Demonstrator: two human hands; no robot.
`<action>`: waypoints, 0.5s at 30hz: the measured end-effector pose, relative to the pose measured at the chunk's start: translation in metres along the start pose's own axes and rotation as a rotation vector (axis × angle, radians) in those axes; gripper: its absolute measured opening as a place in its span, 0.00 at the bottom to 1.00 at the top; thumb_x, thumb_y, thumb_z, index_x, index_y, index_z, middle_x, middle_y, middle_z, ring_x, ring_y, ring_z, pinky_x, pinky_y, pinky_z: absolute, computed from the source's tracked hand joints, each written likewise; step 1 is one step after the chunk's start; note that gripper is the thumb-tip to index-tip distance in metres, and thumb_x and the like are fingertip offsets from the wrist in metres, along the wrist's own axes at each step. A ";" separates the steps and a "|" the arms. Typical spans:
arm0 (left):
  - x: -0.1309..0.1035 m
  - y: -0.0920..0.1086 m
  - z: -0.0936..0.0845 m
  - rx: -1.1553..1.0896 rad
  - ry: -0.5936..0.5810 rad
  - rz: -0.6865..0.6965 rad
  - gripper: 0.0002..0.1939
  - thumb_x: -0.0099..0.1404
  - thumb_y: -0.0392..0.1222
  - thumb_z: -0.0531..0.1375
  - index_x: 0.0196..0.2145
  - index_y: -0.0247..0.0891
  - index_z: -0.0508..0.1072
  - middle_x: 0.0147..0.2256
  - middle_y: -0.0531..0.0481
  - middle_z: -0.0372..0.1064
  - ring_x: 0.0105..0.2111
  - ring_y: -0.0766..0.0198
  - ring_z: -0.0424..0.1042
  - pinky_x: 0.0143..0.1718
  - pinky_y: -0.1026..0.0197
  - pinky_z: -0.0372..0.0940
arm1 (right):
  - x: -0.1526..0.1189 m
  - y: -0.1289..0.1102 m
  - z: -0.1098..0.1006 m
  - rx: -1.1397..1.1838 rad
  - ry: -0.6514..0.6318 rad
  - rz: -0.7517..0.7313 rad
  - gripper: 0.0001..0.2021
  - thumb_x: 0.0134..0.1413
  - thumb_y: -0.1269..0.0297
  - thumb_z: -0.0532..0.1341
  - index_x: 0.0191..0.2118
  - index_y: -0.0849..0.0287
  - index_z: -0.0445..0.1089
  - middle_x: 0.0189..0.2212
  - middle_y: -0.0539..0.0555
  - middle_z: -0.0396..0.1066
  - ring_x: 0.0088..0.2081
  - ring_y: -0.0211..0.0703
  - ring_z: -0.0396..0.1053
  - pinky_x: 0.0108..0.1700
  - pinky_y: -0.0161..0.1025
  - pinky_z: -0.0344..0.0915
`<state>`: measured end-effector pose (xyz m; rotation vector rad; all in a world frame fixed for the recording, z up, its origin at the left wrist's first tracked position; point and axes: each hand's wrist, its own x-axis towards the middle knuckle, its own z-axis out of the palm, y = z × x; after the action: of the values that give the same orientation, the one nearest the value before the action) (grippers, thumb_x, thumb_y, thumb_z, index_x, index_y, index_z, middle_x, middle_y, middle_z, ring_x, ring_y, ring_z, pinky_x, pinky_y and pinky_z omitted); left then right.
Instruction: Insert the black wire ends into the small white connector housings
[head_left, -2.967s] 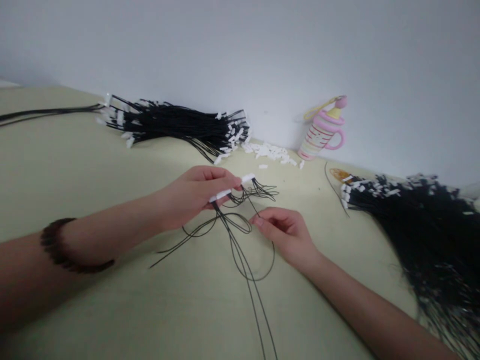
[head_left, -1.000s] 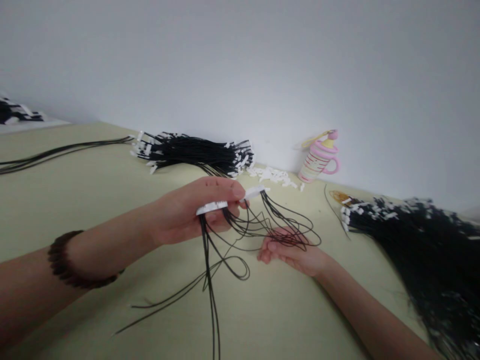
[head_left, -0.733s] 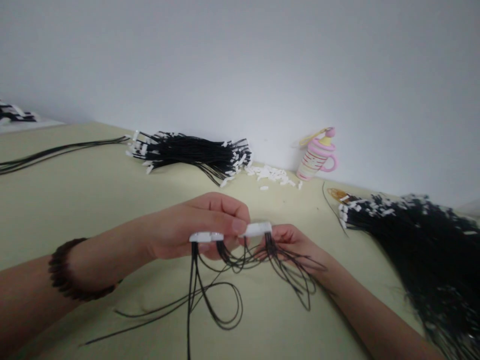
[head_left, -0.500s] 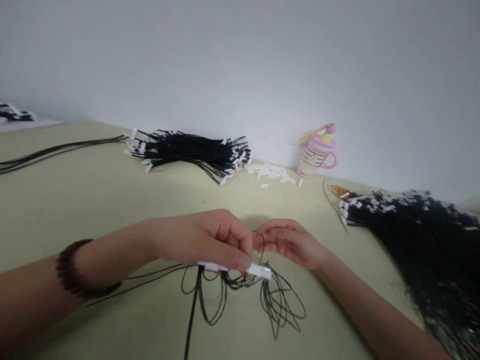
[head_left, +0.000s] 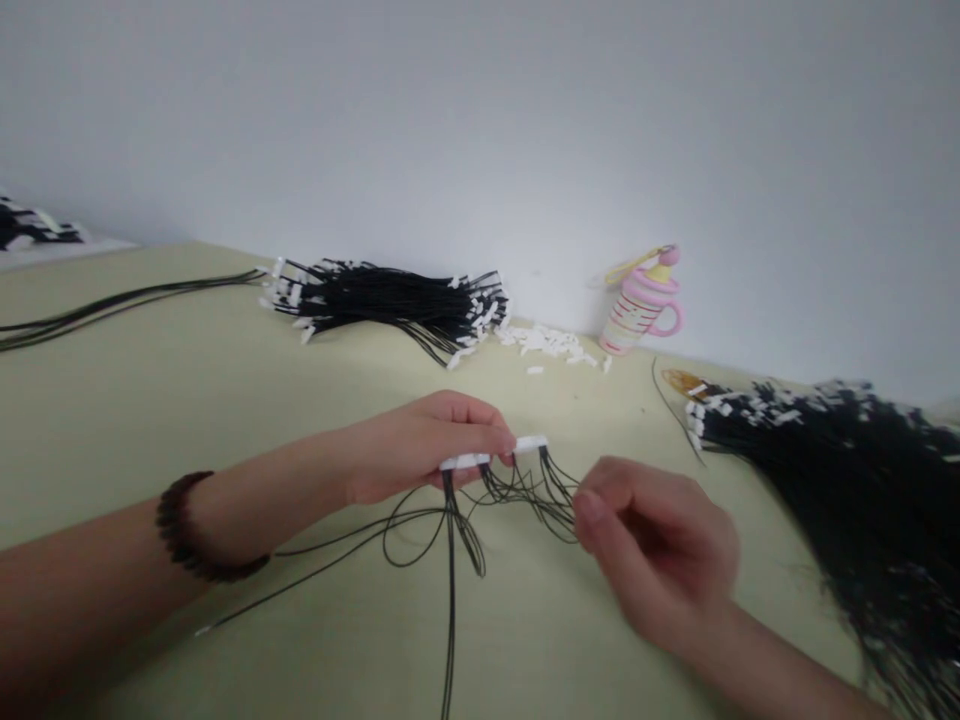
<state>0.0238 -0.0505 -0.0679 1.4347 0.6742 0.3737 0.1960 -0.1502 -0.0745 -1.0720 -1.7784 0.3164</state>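
Observation:
My left hand is closed on a long white plastic connector, with the thumb laid along its front. Thin black wires come out of the connector's lower side in several places. Some of them loop beneath it, others run down and left across the table. On the right, my right hand has thumb and forefinger pinched together on black wires that hang from the connector's right end. How many wires it grips is hidden by the fingers.
A bundle of black wires with white ends lies by the wall. Small loose white connectors are scattered beside it, near a pink mug-shaped ornament. A large pile of black wires covers the table's right side.
My left hand has raised the connector away from me and turned so its thumb side shows. My right hand has come nearer and right, closing on the wires and drawing them rightward.

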 end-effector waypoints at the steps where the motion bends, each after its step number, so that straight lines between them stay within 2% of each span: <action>1: 0.001 -0.001 -0.001 -0.011 0.016 0.008 0.09 0.55 0.45 0.58 0.27 0.35 0.69 0.19 0.57 0.54 0.18 0.73 0.50 0.18 0.69 0.45 | -0.002 -0.006 0.001 -0.066 -0.087 -0.035 0.11 0.50 0.71 0.56 0.20 0.58 0.59 0.15 0.48 0.59 0.18 0.33 0.55 0.20 0.34 0.51; 3: 0.002 -0.002 -0.001 -0.040 0.036 0.034 0.10 0.56 0.46 0.57 0.27 0.35 0.69 0.21 0.56 0.57 0.19 0.73 0.51 0.18 0.69 0.45 | -0.004 -0.011 0.006 -0.155 -0.244 0.013 0.08 0.51 0.71 0.55 0.22 0.58 0.61 0.17 0.49 0.61 0.19 0.33 0.57 0.22 0.33 0.52; 5: 0.002 -0.002 -0.001 -0.084 0.040 0.060 0.10 0.56 0.46 0.57 0.27 0.35 0.69 0.23 0.55 0.59 0.19 0.74 0.50 0.18 0.69 0.45 | -0.005 -0.008 0.015 -0.174 -0.369 0.164 0.07 0.53 0.69 0.53 0.25 0.59 0.62 0.20 0.50 0.63 0.22 0.34 0.59 0.23 0.33 0.53; 8: 0.001 -0.001 0.001 -0.161 0.012 0.078 0.09 0.57 0.44 0.57 0.26 0.34 0.68 0.25 0.54 0.61 0.19 0.75 0.51 0.19 0.70 0.45 | -0.009 0.006 0.031 -0.001 -0.461 0.371 0.09 0.56 0.65 0.49 0.29 0.60 0.63 0.23 0.50 0.66 0.21 0.32 0.60 0.23 0.31 0.54; 10: 0.000 -0.001 0.003 -0.211 -0.021 0.088 0.08 0.58 0.43 0.58 0.26 0.34 0.68 0.25 0.54 0.62 0.19 0.75 0.52 0.19 0.71 0.47 | -0.013 0.015 0.040 0.175 -0.440 0.462 0.10 0.56 0.63 0.50 0.28 0.60 0.63 0.20 0.49 0.65 0.19 0.31 0.58 0.20 0.30 0.53; 13: -0.002 -0.002 0.006 -0.286 -0.060 0.104 0.07 0.58 0.40 0.57 0.25 0.34 0.67 0.25 0.54 0.63 0.20 0.75 0.54 0.22 0.71 0.51 | -0.016 0.023 0.051 0.338 -0.301 0.521 0.13 0.51 0.61 0.56 0.20 0.61 0.61 0.14 0.46 0.57 0.17 0.29 0.52 0.19 0.29 0.48; 15: -0.003 -0.002 0.008 -0.313 -0.069 0.098 0.06 0.58 0.39 0.57 0.25 0.35 0.67 0.24 0.55 0.63 0.20 0.75 0.54 0.21 0.71 0.51 | -0.015 0.023 0.054 0.430 -0.231 0.533 0.13 0.47 0.60 0.59 0.18 0.61 0.62 0.15 0.46 0.56 0.18 0.30 0.52 0.20 0.29 0.50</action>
<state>0.0265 -0.0587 -0.0696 1.1783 0.4676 0.4819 0.1642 -0.1352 -0.1239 -1.2071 -1.4901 1.1339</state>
